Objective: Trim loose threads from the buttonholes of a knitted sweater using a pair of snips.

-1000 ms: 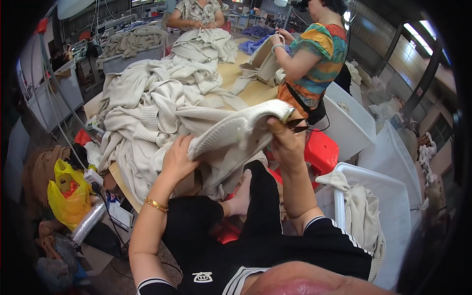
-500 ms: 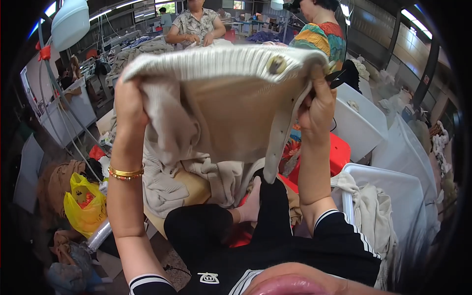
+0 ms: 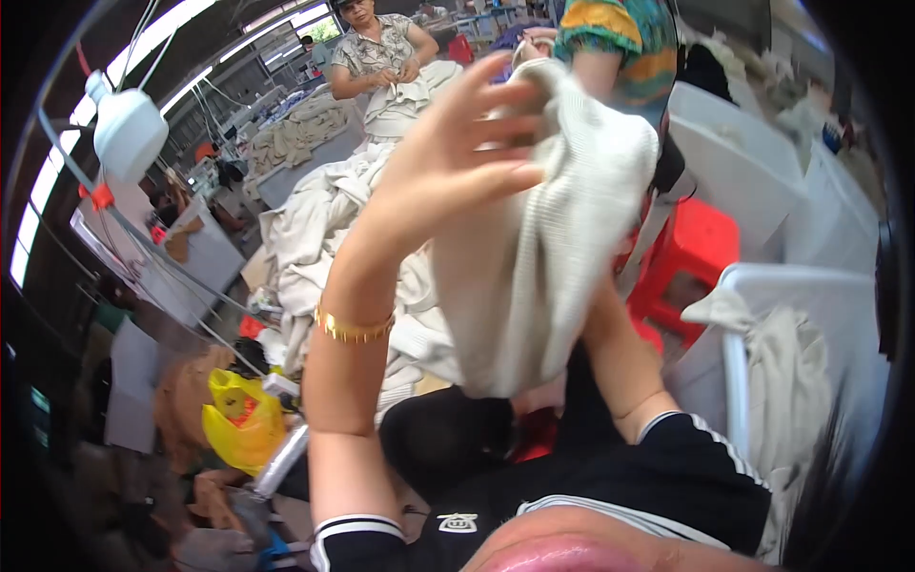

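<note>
A cream ribbed knit garment [image 3: 581, 181] hangs raised in front of me, its folds blurred by motion. My left hand [image 3: 467, 153] is open at the garment's upper left side, fingers spread and thumb stretched toward the knit. Whether those fingertips touch the cloth cannot be made out. My right forearm [image 3: 620, 362] runs up behind the garment, which hides my right hand. Beneath, my crossed legs in black trousers [image 3: 448, 429] show partly.
A heap of cream knitwear [image 3: 319, 229] spreads ahead to the left. Red stools [image 3: 701, 253] and white bins [image 3: 820, 286] stand at the right, a knit draped over one. A yellow bag [image 3: 238, 419] lies left. One person [image 3: 381, 57] handles cloth opposite; another in a colourful top [image 3: 658, 57] stands near.
The garment, earlier stretched wide between both hands, now hangs bunched further right. My left hand has let go and moved up and right; my right hand has gone behind the cloth. The view has shifted.
</note>
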`<state>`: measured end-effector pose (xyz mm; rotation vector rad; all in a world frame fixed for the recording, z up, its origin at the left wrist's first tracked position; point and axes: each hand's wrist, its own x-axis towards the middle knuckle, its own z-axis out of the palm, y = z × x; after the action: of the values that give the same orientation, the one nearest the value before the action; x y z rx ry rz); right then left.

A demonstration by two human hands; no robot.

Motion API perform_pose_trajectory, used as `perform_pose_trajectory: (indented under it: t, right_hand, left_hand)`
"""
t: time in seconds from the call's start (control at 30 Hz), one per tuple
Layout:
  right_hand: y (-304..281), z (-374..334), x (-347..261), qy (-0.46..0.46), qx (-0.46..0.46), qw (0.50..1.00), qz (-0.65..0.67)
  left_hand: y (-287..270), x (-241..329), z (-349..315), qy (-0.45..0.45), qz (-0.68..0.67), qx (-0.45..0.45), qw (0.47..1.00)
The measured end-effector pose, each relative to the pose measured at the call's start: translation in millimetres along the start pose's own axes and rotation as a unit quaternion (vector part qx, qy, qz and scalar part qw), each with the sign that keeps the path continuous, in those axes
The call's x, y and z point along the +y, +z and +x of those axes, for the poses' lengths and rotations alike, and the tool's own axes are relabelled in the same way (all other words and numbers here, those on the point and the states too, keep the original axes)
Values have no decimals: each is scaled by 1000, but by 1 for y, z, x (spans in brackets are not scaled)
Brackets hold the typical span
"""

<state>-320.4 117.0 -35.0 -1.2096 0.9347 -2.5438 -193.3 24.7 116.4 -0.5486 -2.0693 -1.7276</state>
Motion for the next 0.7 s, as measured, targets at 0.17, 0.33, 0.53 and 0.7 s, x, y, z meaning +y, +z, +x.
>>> perform_pose_trajectory:
  t: [0.17,0.33,0.53,0.7]
  right_hand:
    - [-109,-79,7,90,61,992,67]
    - [-94,-100,16,183,95,976,63]
    - [-78,-129,10,383,221,895,64]
    - [-169,-215,61,589,47,799,-114]
  left_hand:
    - [0,-75,-102,-196,283,-75,936]
    - [105,-168,-170,-445,-119,5,888]
    - [112,-182,-211,-589,-398,144,688]
    - [73,-146,-183,-671,-287,202,653]
